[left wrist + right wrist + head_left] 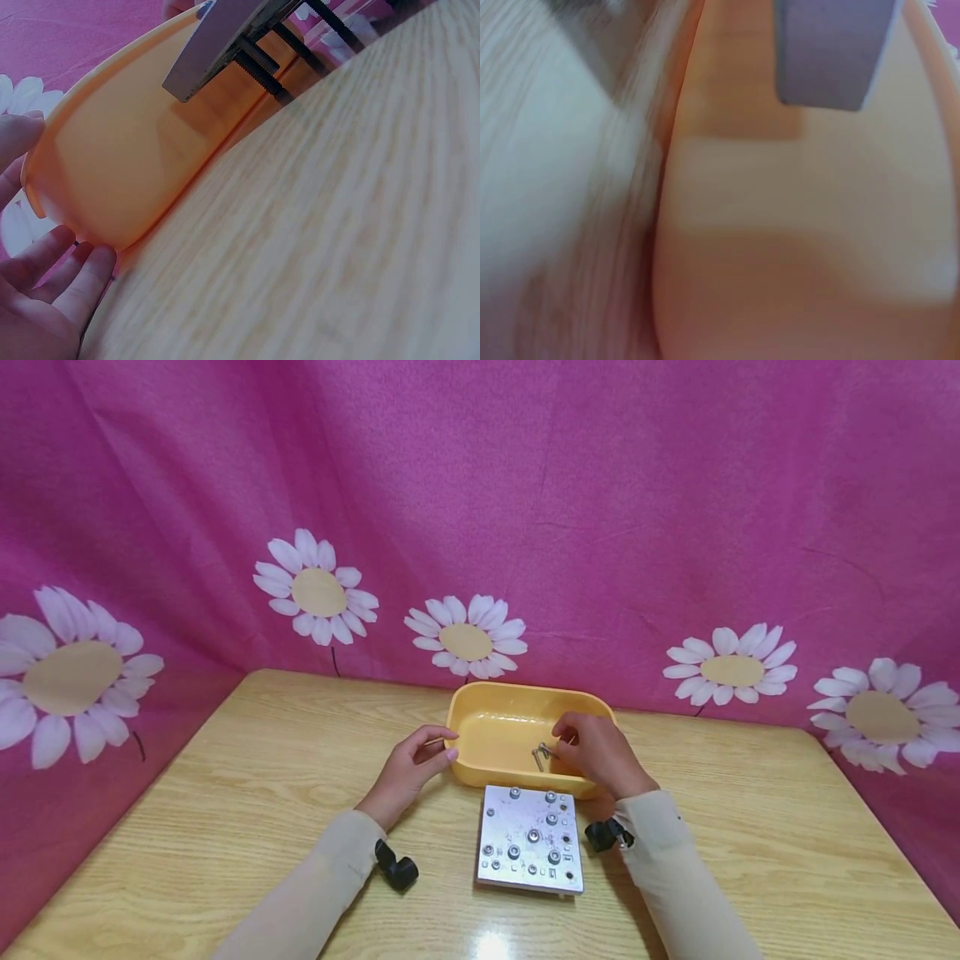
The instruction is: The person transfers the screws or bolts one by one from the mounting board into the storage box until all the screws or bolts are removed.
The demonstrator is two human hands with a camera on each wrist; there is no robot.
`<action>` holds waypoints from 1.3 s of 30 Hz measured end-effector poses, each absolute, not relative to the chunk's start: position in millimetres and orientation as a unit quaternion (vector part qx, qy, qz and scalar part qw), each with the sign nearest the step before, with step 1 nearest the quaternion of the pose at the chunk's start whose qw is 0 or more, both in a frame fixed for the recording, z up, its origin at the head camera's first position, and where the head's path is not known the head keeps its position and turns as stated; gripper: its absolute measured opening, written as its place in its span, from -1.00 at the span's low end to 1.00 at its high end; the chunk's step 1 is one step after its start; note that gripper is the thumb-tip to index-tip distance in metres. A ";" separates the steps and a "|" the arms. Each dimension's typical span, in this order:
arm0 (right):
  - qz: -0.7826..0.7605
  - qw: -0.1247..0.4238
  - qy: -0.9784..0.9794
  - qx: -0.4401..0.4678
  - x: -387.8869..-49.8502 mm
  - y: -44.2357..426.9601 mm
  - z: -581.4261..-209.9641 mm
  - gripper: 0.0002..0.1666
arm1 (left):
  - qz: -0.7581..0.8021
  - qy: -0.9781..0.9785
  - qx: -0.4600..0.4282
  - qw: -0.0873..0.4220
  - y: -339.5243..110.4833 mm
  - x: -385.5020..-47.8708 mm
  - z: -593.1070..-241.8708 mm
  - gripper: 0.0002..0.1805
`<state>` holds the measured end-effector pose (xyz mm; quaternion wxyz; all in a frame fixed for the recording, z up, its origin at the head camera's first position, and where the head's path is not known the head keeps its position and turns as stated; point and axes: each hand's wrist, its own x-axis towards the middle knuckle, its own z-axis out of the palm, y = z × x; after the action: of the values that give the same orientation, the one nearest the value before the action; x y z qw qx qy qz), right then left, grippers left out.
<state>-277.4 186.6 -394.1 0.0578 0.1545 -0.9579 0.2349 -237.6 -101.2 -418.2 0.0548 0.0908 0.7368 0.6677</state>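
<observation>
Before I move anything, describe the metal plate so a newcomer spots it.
On the wood-grain table, find the yellow plastic tray. Just on its near side sits the silvery, squarish metal plate, studded with bolt heads, unlike the smooth tray.

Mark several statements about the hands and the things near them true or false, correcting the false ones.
1. The tray is yellow. True.
2. The right hand is outside the tray. False: it reaches into it.
3. The left hand is at the tray's left end. True.
4. Loose screws lie in the tray. True.
5. The plate is beyond the tray. False: it is on the near side.
6. Nothing sticks out beneath the plate. False: threaded rods do.
</observation>
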 end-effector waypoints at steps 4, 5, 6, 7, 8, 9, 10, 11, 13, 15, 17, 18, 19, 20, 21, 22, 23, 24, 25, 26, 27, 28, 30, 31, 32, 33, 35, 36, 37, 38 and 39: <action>0.247 0.060 -0.954 0.158 -277.4 187.6 -394.3 -0.87 | 0.668 0.737 0.090 0.054 -100.9 -237.5 -418.4 -0.59; 0.250 0.061 -0.953 0.158 -277.5 187.8 -394.3 -0.87 | 0.667 0.737 0.090 0.055 -101.0 -237.5 -418.4 -0.59; 0.253 0.061 -0.952 0.159 -277.4 188.2 -394.2 -0.87 | 0.667 0.737 0.090 0.055 -101.1 -237.6 -418.5 -0.59; 0.257 0.062 -0.951 0.159 -277.3 188.7 -394.0 -0.88 | 0.667 0.738 0.089 0.055 -101.0 -237.7 -418.6 -0.60; 0.258 0.064 -0.951 0.160 -277.2 189.1 -393.7 -0.88 | 0.668 0.737 0.090 0.055 -101.0 -237.9 -418.8 -0.59; 0.259 0.066 -0.950 0.161 -277.1 189.6 -393.3 -0.88 | 0.668 0.736 0.090 0.056 -101.1 -238.0 -419.0 -0.60; 0.261 0.068 -0.949 0.161 -276.7 190.5 -392.7 -0.87 | 0.668 0.737 0.090 0.056 -100.8 -238.0 -418.9 -0.61; 0.262 0.070 -0.949 0.162 -276.1 191.2 -391.8 -0.87 | 0.665 0.739 0.089 0.057 -100.6 -237.8 -418.7 -0.61; 0.263 0.074 -0.948 0.163 -274.3 192.7 -389.5 -0.86 | 0.664 0.740 0.088 0.057 -100.3 -237.6 -418.7 -0.62; 0.264 0.076 -0.947 0.166 -272.5 193.9 -386.8 -0.84 | 0.661 0.744 0.086 0.056 -100.3 -237.2 -418.4 -0.63; 0.264 0.077 -0.946 0.171 -270.2 194.6 -383.5 -0.83 | 0.658 0.746 0.086 0.055 -100.2 -237.0 -418.2 -0.63; 0.265 0.076 -0.946 0.172 -269.2 195.1 -382.1 -0.82 | 0.657 0.747 0.086 0.055 -100.1 -236.9 -418.1 -0.62; 0.266 0.073 -0.945 0.174 -268.1 195.4 -380.7 -0.82 | 0.656 0.748 0.086 0.055 -100.1 -236.8 -417.8 -0.62; 0.268 0.071 -0.944 0.176 -267.1 195.7 -379.4 -0.81 | 0.656 0.747 0.086 0.055 -100.1 -236.7 -417.6 -0.61; 0.268 0.068 -0.944 0.179 -266.1 196.0 -378.1 -0.81 | 0.656 0.747 0.086 0.056 -100.1 -236.5 -417.2 -0.60; 0.269 0.066 -0.944 0.182 -265.2 196.2 -376.9 -0.81 | 0.656 0.748 0.085 0.056 -100.2 -236.4 -417.0 -0.60; 0.269 0.064 -0.943 0.186 -264.4 196.4 -375.6 -0.80 | 0.655 0.749 0.085 0.055 -100.3 -236.2 -416.7 -0.59; 0.268 0.062 -0.943 0.188 -263.5 196.6 -374.3 -0.80 | 0.654 0.750 0.086 0.054 -100.4 -236.2 -416.8 -0.58; 0.269 0.061 -0.942 0.191 -262.6 196.6 -373.1 -0.80 | 0.653 0.751 0.087 0.053 -100.7 -236.3 -416.8 -0.57; 0.268 0.060 -0.942 0.194 -261.7 196.6 -371.7 -0.80 | 0.651 0.752 0.088 0.052 -101.0 -236.4 -416.7 -0.56; 0.267 0.058 -0.942 0.196 -260.7 196.5 -370.0 -0.80 | 0.650 0.753 0.089 0.051 -101.2 -236.3 -416.6 -0.56; 0.268 0.053 -0.942 0.196 -259.5 196.1 -368.3 -0.81 | 0.649 0.754 0.090 0.049 -101.3 -236.4 -416.6 -0.56; 0.270 0.038 -0.942 0.196 -256.7 194.9 -364.7 -0.81 | 0.647 0.755 0.091 0.049 -101.7 -236.8 -416.7 -0.57; 0.272 0.030 -0.942 0.195 -255.3 194.0 -362.8 -0.81 | 0.647 0.755 0.090 0.049 -101.8 -237.3 -417.0 -0.57; 0.274 0.020 -0.941 0.195 -253.6 192.9 -360.8 -0.81 | 0.647 0.755 0.088 0.049 -101.9 -238.6 -418.5 -0.59; 0.276 0.011 -0.941 0.195 -251.9 191.7 -358.9 -0.80 | 0.648 0.755 0.086 0.050 -102.0 -240.4 -420.8 -0.59; 0.279 -0.004 -0.940 0.195 -248.4 189.4 -355.3 -0.79 | 0.648 0.755 0.081 0.051 -102.5 -245.1 -427.1 -0.61; 0.279 -0.010 -0.940 0.194 -246.5 188.4 -353.5 -0.78 | 0.649 0.755 0.079 0.052 -102.5 -247.6 -431.0 -0.62; 0.277 -0.016 -0.941 0.194 -244.7 187.6 -351.9 -0.77 | 0.651 0.754 0.077 0.052 -102.7 -250.1 -435.1 -0.63; 0.274 -0.022 -0.942 0.195 -242.8 186.8 -350.3 -0.77 | 0.652 0.753 0.077 0.053 -102.7 -252.4 -439.0 -0.63; 0.270 -0.029 -0.942 0.196 -241.0 186.3 -349.0 -0.78 | 0.653 0.752 0.076 0.052 -102.8 -253.9 -442.0 -0.64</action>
<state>-241.0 186.3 -349.0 -0.0287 0.1962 -0.9423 0.2699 -253.9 -102.8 -442.0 0.0523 0.0765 0.7520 0.6526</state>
